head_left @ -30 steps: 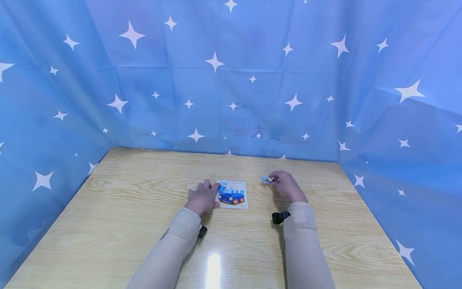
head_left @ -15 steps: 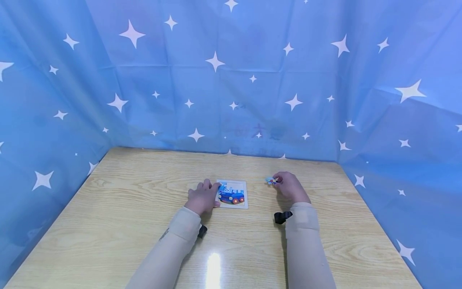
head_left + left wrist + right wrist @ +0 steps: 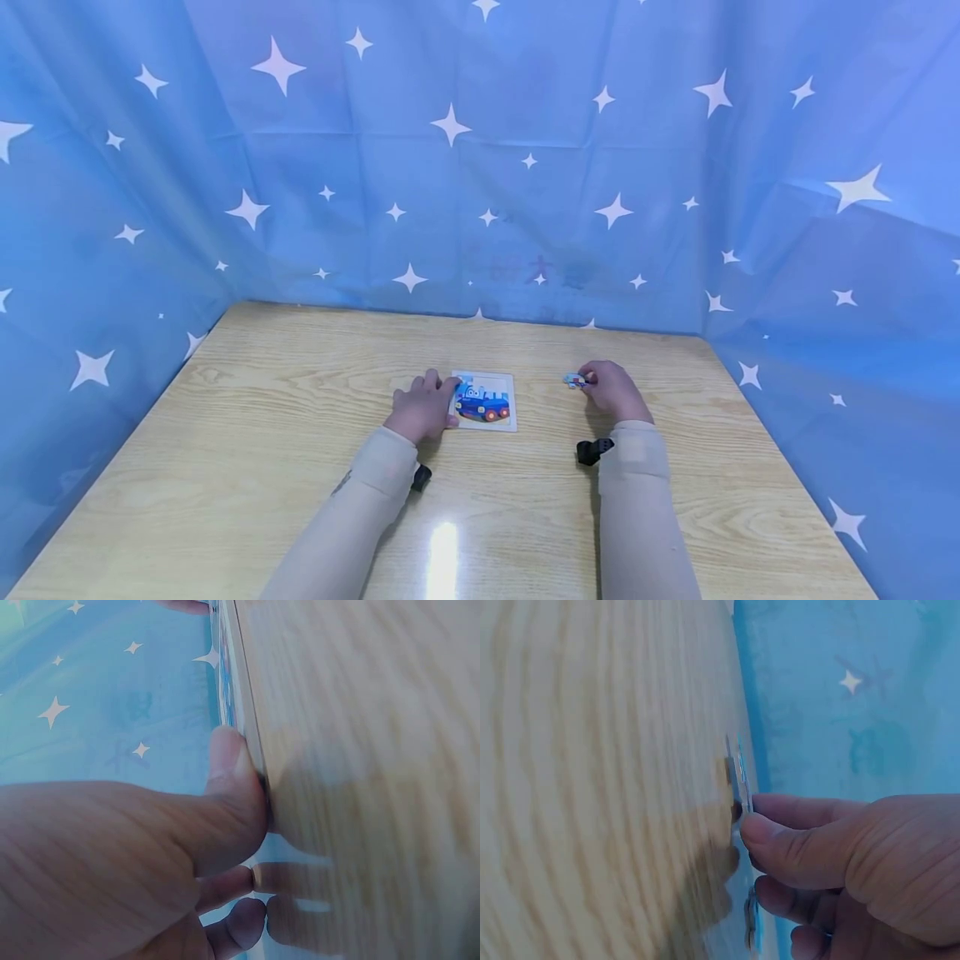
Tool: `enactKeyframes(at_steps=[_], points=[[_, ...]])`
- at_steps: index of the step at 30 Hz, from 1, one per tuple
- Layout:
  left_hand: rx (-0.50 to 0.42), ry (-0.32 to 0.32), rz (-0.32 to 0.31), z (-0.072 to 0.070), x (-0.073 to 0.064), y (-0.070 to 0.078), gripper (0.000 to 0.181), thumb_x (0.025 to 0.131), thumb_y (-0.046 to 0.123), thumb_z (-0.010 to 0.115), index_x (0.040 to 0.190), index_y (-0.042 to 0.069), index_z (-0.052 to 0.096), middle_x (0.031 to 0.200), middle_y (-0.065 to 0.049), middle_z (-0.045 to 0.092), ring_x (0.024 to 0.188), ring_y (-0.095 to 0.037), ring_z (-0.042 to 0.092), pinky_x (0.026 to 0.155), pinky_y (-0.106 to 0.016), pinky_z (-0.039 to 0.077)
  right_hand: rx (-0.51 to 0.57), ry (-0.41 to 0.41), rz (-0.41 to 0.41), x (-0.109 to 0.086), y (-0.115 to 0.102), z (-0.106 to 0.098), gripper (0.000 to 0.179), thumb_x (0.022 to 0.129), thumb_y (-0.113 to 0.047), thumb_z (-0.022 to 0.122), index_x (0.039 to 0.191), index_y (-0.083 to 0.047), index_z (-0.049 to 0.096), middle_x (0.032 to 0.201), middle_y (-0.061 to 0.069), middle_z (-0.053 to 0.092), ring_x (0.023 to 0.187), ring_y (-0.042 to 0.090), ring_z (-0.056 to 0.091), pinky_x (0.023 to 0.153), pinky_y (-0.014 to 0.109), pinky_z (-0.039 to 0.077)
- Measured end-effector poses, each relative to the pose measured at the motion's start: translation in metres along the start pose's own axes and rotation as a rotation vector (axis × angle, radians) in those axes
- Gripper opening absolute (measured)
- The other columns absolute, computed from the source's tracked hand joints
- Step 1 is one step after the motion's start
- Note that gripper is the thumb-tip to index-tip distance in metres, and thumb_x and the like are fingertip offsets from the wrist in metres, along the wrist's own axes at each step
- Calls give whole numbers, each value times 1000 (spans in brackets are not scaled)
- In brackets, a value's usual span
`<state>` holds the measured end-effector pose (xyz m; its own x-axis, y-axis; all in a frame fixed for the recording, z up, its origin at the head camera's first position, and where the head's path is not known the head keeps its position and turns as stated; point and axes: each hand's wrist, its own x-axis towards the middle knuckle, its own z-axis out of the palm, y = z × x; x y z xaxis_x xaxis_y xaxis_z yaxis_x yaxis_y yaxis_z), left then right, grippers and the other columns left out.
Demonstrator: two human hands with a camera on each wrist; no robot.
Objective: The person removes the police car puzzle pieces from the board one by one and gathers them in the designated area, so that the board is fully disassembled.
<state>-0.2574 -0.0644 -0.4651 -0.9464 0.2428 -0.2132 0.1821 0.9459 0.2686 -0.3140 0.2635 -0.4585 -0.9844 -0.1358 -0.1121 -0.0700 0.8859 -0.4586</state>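
Observation:
My left hand (image 3: pixel 424 407) holds the left edge of a white-framed jigsaw puzzle (image 3: pixel 483 402) lying flat, with a blue train picture on it. In the left wrist view the thumb (image 3: pixel 229 776) presses the puzzle's rim, and other fingertips touch the table. To the right of the puzzle, my right hand (image 3: pixel 615 393) pinches a small colourful puzzle piece (image 3: pixel 575 381) by its right end. Seen edge-on in the right wrist view, the piece (image 3: pixel 741 776) sits between thumb and forefinger, just off or touching the tabletop; I cannot tell which.
The light wood table (image 3: pixel 300 467) reaches back to a blue curtain (image 3: pixel 525 183) with white stars, which also runs along both sides. A black wrist camera (image 3: pixel 595 451) juts from the right sleeve, another (image 3: pixel 422 477) from the left. Light glares on the near tabletop.
My right hand has shifted rightward and slightly nearer, carrying the puzzle piece away from the jigsaw puzzle. The left hand and the puzzle stay put.

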Motion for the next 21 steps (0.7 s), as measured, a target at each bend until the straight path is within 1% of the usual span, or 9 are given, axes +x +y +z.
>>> enactKeyframes(at_steps=[5, 12, 17, 20, 21], points=[[-13, 11, 10, -1, 1, 0, 67, 98, 39, 64, 157, 21, 37, 124, -10, 42, 107, -26, 43, 87, -52, 40, -1, -1, 4, -1, 2, -1, 30, 99, 1, 60, 129, 2, 63, 119, 27, 63, 110, 41, 61, 88, 52, 50], [-17, 5, 16, -1, 1, -2, 68, 98, 40, 64, 158, 22, 37, 120, -9, 41, 105, -25, 42, 87, -51, 39, 27, -10, 25, -5, 6, -6, 34, 101, -2, 59, 135, 2, 59, 122, 29, 61, 109, 40, 61, 85, 50, 51], [-19, 6, 16, 0, 2, -3, 69, 98, 40, 64, 158, 22, 36, 124, -10, 42, 108, -26, 43, 89, -52, 40, 51, 25, 45, -9, 13, -17, 34, 104, -4, 53, 136, 3, 58, 123, 29, 59, 107, 40, 59, 85, 51, 49], [-24, 8, 17, 0, 2, -4, 68, 98, 39, 64, 158, 22, 37, 126, -11, 42, 109, -27, 44, 89, -52, 40, 41, 50, 56, -12, 16, -24, 33, 105, -3, 48, 136, 4, 58, 125, 30, 58, 107, 41, 58, 86, 52, 48], [-26, 9, 16, 0, 2, -4, 68, 98, 39, 64, 158, 22, 37, 126, -11, 42, 110, -27, 44, 89, -52, 40, 37, 58, 54, -12, 16, -25, 32, 105, -2, 48, 135, 5, 58, 127, 31, 58, 110, 42, 58, 87, 54, 48]])
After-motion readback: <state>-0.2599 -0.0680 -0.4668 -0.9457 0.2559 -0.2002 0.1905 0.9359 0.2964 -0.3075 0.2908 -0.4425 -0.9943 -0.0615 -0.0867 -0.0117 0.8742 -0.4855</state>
